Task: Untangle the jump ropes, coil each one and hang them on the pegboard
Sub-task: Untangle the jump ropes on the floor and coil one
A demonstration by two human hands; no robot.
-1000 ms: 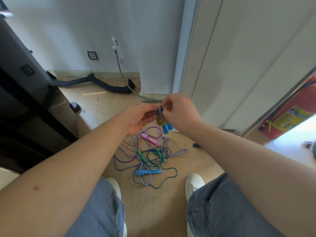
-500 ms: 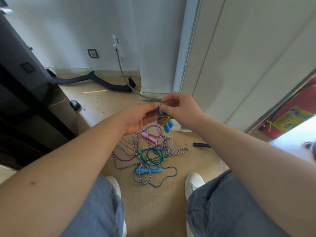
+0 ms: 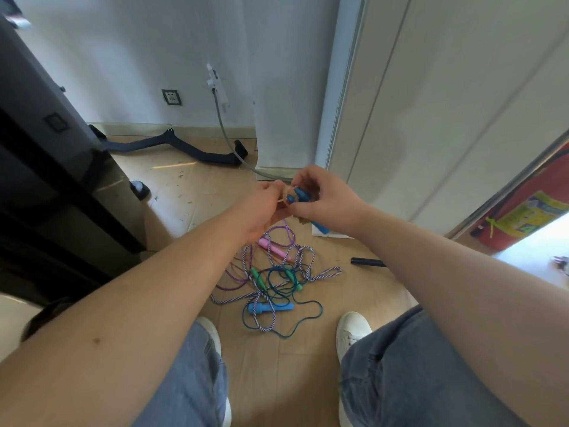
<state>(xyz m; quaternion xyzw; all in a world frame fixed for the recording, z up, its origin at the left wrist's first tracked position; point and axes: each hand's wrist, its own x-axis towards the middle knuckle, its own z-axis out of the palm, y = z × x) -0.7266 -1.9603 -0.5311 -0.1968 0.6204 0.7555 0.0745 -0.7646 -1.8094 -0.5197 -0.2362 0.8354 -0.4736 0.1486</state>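
Both hands meet at chest height over the floor, holding one small coiled jump rope (image 3: 298,197) with tan cord and blue handles. My right hand (image 3: 320,195) grips the handles and coil. My left hand (image 3: 264,208) pinches the tan cord end beside it. A blue handle tip (image 3: 319,227) sticks out below my right hand. On the wooden floor beneath lies a tangled heap of ropes (image 3: 271,282): a purple one with a pink handle (image 3: 274,248), a teal one with green handles (image 3: 258,277), and a white-and-purple braided one with a light blue handle (image 3: 261,308). No pegboard shows.
My two white shoes (image 3: 351,329) stand either side of the heap. A black cabinet (image 3: 46,180) fills the left. A black curved bar (image 3: 172,146) and grey cable lie by the wall. A short black cylinder (image 3: 368,261) lies on the floor right. A red extinguisher (image 3: 529,211) stands far right.
My hands have turned the small coil, so the blue handles now point more towards me, and my left fingers have shifted along the tan cord. The heap on the floor has not moved.
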